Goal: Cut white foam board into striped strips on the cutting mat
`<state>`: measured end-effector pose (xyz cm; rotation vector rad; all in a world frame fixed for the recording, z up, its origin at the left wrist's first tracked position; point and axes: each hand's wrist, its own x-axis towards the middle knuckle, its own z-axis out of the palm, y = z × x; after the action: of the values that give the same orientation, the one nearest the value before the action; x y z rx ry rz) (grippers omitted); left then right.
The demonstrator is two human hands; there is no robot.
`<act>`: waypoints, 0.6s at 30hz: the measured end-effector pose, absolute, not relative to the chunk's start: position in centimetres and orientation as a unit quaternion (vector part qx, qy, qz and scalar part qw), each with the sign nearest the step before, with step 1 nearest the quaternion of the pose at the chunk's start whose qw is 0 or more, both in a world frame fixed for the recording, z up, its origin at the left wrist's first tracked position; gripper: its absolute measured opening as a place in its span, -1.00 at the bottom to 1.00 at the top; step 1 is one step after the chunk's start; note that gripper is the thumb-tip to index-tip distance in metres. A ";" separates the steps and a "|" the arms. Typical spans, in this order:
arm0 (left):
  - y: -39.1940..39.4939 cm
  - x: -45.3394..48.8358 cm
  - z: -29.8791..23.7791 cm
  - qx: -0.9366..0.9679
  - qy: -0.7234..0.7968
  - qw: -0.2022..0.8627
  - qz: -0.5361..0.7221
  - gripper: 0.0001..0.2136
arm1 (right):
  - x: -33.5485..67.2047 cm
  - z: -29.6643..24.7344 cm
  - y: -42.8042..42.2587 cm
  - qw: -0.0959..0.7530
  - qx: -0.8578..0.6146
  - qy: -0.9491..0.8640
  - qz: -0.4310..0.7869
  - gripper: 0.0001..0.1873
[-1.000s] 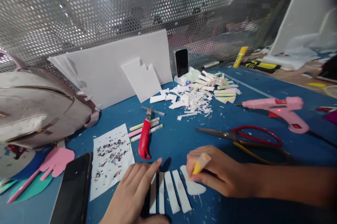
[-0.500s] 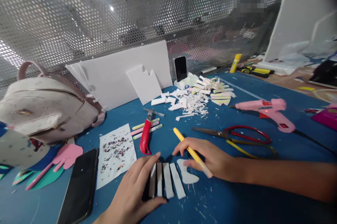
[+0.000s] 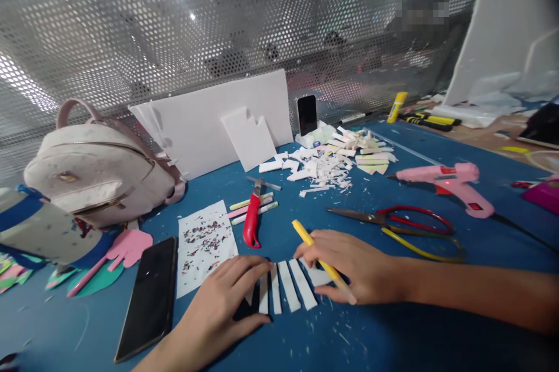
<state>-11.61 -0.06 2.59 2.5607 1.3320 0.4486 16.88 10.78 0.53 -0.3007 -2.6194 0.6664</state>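
Note:
Several white foam strips (image 3: 288, 287) lie side by side on the blue table (image 3: 305, 220). My left hand (image 3: 222, 302) lies flat with its fingers spread over the leftmost strips, pressing them down. My right hand (image 3: 353, 267) is closed round a yellow pen (image 3: 321, 258) that lies slanted across the fingers, its tip pointing up and left. The fingertips of that hand rest on a curved white foam piece (image 3: 321, 276) just right of the strips.
A red-handled knife (image 3: 252, 220), pastel sticks (image 3: 253, 212) and a paper with coloured bits (image 3: 203, 244) lie behind my left hand. A black phone (image 3: 148, 296) lies left, scissors (image 3: 393, 223) and a pink glue gun (image 3: 449, 183) right. Foam scraps (image 3: 327, 165), white foam boards (image 3: 213, 121) and a backpack (image 3: 96, 168) stand behind.
My right hand turned the yellow pen from upright to slanted and moved onto the curved foam piece. My left hand stayed on the strips. The camera view shifted a little.

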 end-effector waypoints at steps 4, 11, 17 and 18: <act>-0.5 -11.9 2.8 0.875 0.448 0.097 0.158 -0.57 | 16.6 1.3 10.9 0.201 -0.115 -0.941 0.246 -0.79; -0.4 -12.4 2.4 0.879 0.436 0.097 0.165 -0.57 | 17.0 2.1 11.4 0.186 -0.115 -0.947 0.235 -0.74; 0.0 -12.9 2.3 0.850 0.440 0.175 0.230 -0.70 | 17.2 2.1 11.3 0.193 -0.135 -0.945 0.228 -0.80; 0.2 -12.9 2.4 0.843 0.438 0.187 0.249 -0.74 | 17.2 2.2 11.2 0.193 -0.143 -0.941 0.237 -0.81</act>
<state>-12.88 0.15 2.40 2.3742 1.2326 0.6996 17.18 11.23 2.18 -0.4000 -2.6414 0.6648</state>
